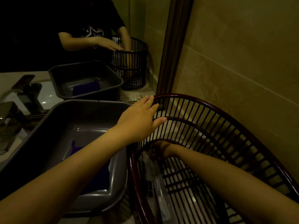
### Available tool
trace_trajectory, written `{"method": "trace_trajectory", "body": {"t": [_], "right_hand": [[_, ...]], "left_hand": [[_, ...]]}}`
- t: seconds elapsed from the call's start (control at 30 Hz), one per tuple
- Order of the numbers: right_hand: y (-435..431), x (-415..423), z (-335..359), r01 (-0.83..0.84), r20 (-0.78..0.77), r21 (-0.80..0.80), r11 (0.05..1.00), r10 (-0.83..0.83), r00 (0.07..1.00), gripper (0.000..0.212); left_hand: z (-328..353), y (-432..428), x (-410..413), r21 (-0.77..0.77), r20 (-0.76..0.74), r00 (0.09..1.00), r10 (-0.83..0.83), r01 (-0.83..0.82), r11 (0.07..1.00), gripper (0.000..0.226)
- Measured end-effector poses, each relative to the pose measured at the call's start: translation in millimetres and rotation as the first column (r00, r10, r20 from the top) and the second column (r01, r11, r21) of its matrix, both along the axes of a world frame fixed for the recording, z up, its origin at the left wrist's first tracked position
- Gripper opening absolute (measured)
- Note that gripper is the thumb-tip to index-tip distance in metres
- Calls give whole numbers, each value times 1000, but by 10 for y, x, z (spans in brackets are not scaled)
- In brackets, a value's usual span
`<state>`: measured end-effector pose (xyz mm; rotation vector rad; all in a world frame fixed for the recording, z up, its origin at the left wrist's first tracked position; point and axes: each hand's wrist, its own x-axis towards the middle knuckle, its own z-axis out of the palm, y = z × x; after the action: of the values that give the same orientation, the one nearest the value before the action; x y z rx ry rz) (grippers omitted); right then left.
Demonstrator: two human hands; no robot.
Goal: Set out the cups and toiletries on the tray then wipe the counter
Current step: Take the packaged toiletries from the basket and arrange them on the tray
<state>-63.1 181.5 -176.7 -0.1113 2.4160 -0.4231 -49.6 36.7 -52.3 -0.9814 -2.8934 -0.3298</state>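
A dark red slatted basket (210,113) stands on the counter at the right. My left hand (139,118) rests flat on its far rim, fingers spread over the slats. My right hand (159,150) reaches down inside the basket; it is in shadow and its fingers are hard to make out. Clear plastic-wrapped toiletries (155,177) lie on the basket floor just below that hand. A grey plastic tray (53,125) sits to the left of the basket, with a dark blue cloth (97,178) lying in it.
A mirror behind the counter reflects the tray, the basket and a person's arms. A dark faucet (9,117) stands at the left over the pale counter (9,159). A tiled wall (242,62) closes the right side, close behind the basket.
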Motion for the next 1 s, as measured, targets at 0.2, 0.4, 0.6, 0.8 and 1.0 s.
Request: {"method": "trace_trajectory", "body": {"t": [0.2, 0.4, 0.6, 0.8, 1.0], "right_hand": [[-13, 18, -92, 22, -33, 28, 999, -21, 999, 39], [-6, 63, -54, 61, -57, -59, 996, -64, 996, 34], [-16, 90, -147, 72, -94, -158, 985, -88, 992, 43], [-27, 103, -174, 4, -132, -85, 996, -15, 991, 41], [103, 67, 72, 152, -113, -255, 955, -186, 976, 24]], "left_hand": [[-35, -6, -20, 17, -31, 999, -9, 9, 1000, 65], [-50, -12, -31, 26, -33, 999, -11, 12, 1000, 65], [-60, 0, -34, 24, -39, 999, -7, 7, 1000, 65], [-72, -2, -48, 28, -48, 999, -14, 15, 999, 65], [-89, -2, -68, 51, -54, 998, -14, 17, 999, 60]]}}
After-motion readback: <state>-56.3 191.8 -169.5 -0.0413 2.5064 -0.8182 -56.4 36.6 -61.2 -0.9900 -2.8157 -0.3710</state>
